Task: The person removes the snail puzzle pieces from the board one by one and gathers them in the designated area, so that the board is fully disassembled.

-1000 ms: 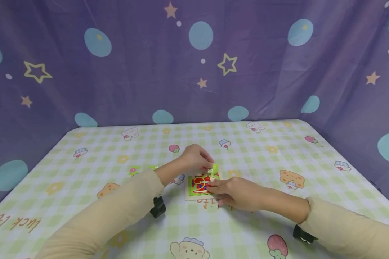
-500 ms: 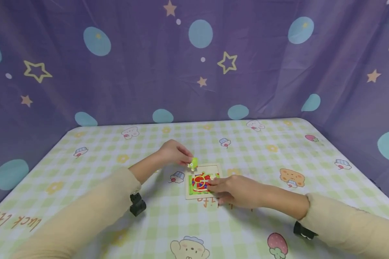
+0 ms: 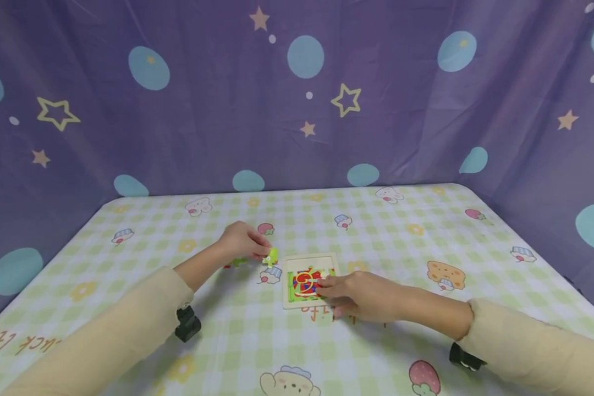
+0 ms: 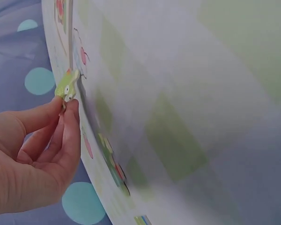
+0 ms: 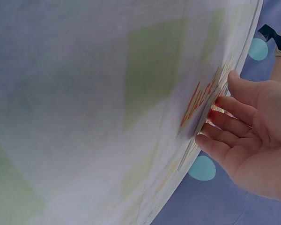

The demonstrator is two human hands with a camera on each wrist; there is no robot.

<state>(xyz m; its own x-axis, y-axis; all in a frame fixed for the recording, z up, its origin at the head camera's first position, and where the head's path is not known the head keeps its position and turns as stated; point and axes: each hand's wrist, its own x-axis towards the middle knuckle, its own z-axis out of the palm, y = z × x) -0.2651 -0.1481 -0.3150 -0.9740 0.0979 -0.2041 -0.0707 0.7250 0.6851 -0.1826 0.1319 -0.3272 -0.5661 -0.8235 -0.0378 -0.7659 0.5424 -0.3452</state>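
Note:
My left hand (image 3: 242, 242) pinches a small green puzzle piece (image 3: 272, 256) with printed eyes between thumb and fingertips, just above the cloth. The left wrist view shows the same piece (image 4: 67, 88) from the side. To its right lies a square wooden puzzle board (image 3: 285, 289) with a pale rim. Red and green pieces (image 3: 304, 283) fill its near part, while its far part shows bare wood. My right hand (image 3: 361, 296) rests on the board's right edge with fingers extended. In the right wrist view, those fingertips (image 5: 201, 140) touch the board's edge.
More green and red pieces (image 3: 236, 263) lie on the cloth by the left hand, partly hidden by it; the left wrist view shows these loose pieces (image 4: 113, 164) too. A checked tablecloth (image 3: 376, 357) covers the table. Behind hangs a purple curtain (image 3: 396, 132).
My left hand has lifted the green piece out of the board's far part and carried it left. The bare wood there is now exposed. My right hand has stayed at the board.

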